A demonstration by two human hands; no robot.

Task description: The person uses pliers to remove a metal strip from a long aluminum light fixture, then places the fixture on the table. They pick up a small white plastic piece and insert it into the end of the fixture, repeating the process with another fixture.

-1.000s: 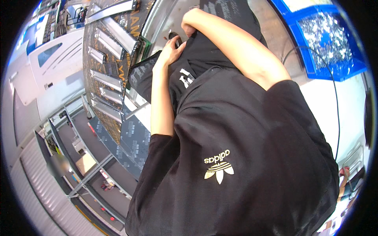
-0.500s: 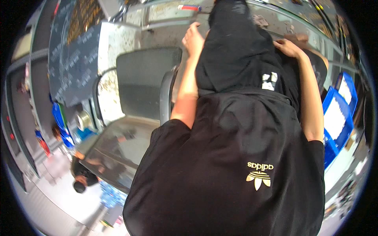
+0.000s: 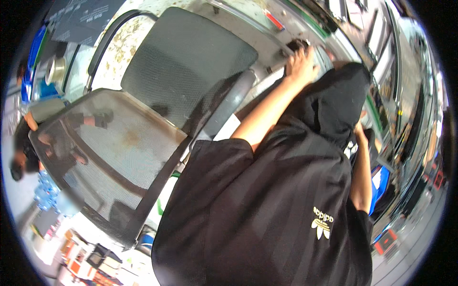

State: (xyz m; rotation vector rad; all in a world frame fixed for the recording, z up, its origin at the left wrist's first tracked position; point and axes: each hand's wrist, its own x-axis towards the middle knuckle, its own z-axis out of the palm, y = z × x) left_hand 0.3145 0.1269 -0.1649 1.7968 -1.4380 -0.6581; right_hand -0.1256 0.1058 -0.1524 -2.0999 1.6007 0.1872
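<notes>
My left hand (image 3: 303, 66) reaches past my black trouser leg (image 3: 341, 97), its fingers stretched and apart, with nothing visible in them. A grey rounded thing (image 3: 322, 58) lies just beyond it; whether they touch I cannot tell. My right hand (image 3: 359, 129) is low beside the other side of my leg. Most of its fingers are hidden by the black cloth, so what it touches does not show. To my left stands a black mesh office chair (image 3: 186, 66), its armrest (image 3: 229, 102) close to my left arm.
A red and white object (image 3: 274, 20) lies at the top. Blue bins (image 3: 379, 183) stand at right, below long dark bars (image 3: 397, 71). Another person (image 3: 23, 148) is at far left, near a pale spool (image 3: 55, 70) and clear blue bottles (image 3: 46, 191).
The view has swung, bringing the chair larger and toward the middle. My left hand has gone from beside my thigh to farther along the leg; my right hand has slipped mostly behind the leg.
</notes>
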